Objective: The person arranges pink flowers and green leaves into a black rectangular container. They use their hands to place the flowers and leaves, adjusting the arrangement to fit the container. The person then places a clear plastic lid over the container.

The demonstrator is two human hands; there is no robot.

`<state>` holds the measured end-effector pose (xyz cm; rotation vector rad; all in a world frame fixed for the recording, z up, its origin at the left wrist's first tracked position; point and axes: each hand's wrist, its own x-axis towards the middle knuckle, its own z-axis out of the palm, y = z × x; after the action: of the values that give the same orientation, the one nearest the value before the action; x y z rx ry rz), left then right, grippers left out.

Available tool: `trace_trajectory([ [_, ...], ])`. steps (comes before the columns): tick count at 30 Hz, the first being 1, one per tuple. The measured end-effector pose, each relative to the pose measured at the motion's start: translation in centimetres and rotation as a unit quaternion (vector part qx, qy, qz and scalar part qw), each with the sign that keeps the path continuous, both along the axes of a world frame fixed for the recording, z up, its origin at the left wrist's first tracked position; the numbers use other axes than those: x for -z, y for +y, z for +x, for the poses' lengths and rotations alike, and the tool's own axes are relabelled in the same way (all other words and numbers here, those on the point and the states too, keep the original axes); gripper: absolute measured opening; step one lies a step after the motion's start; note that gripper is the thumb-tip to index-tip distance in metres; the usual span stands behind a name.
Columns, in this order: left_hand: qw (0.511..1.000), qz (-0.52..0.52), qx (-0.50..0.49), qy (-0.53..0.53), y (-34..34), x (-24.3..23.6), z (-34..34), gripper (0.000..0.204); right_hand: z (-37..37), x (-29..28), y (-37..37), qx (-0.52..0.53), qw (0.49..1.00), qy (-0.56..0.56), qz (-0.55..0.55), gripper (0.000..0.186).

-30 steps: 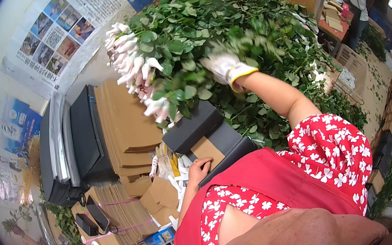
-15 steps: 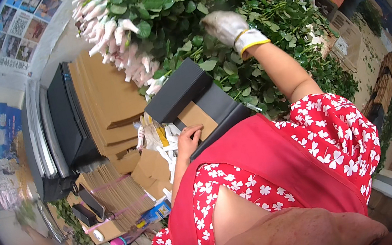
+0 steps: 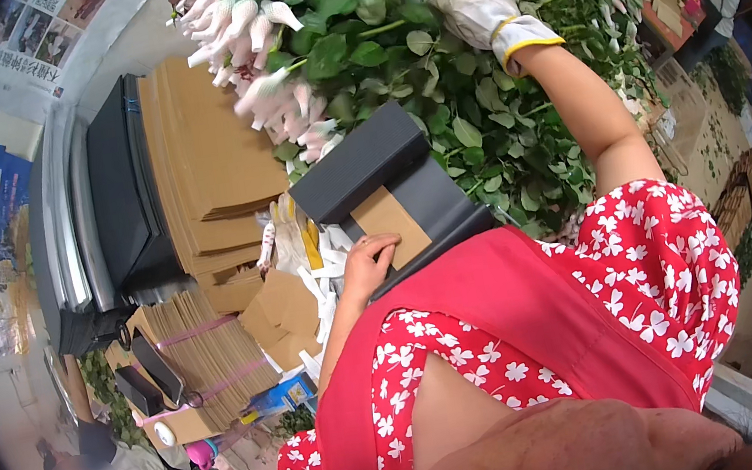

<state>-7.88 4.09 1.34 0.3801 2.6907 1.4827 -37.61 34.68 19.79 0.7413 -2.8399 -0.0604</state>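
Note:
My right hand [image 3: 482,20], in a white glove with a yellow cuff edge, reaches into a big heap of leafy green stems [image 3: 465,117]. Its fingers are closed round a rose stem, their tips partly hidden by leaves. That stem appears to run left to a pale, net-sleeved rose bud [image 3: 265,95], blurred by motion. My bare left hand [image 3: 370,263] lies on the near end of a brown cardboard piece [image 3: 391,223], fingers loosely bent and gripping nothing. Beneath the cardboard is a black sheet [image 3: 448,201], with a long black block [image 3: 358,162] along its far side.
More net-sleeved buds [image 3: 217,26] stick out at the heap's left end. Large cardboard sheets [image 3: 214,142] and black folded sheets [image 3: 118,175] stand at left. Bundled cardboard [image 3: 203,341] and a blue box [image 3: 283,394] lie nearer. Another person [image 3: 106,465] is at the lower left.
The view has shifted, moving the scene within the picture. A net-sleeved bud now stands out from the others, blurred, with its stem toward my right hand. My left hand stays on the cardboard.

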Motion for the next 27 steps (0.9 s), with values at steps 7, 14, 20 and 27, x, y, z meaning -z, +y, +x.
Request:
trace_trajectory([
  [7, 1.000, 0.004, 0.017, 0.006, 0.1, -0.3, -0.6, 0.015, -4.2, 3.1, 0.4, 0.079, 0.987, -0.123, -0.068, 0.021],
  [14, 1.000, -0.007, 0.006, -0.007, 0.3, 0.0, -0.1, 0.015, -0.3, 6.6, -2.3, 0.139, 0.966, -0.035, -0.214, 0.047],
  [20, 1.000, -0.005, 0.012, -0.028, 0.5, -1.0, -0.3, 0.016, -0.2, 11.5, -0.4, 0.070, 0.985, -0.151, -0.036, 0.056],
  [27, 1.000, 0.005, 0.005, -0.015, 0.1, -0.2, 0.1, 0.016, 1.9, 2.6, -3.8, 0.101, 0.992, -0.080, -0.005, 0.033],
])
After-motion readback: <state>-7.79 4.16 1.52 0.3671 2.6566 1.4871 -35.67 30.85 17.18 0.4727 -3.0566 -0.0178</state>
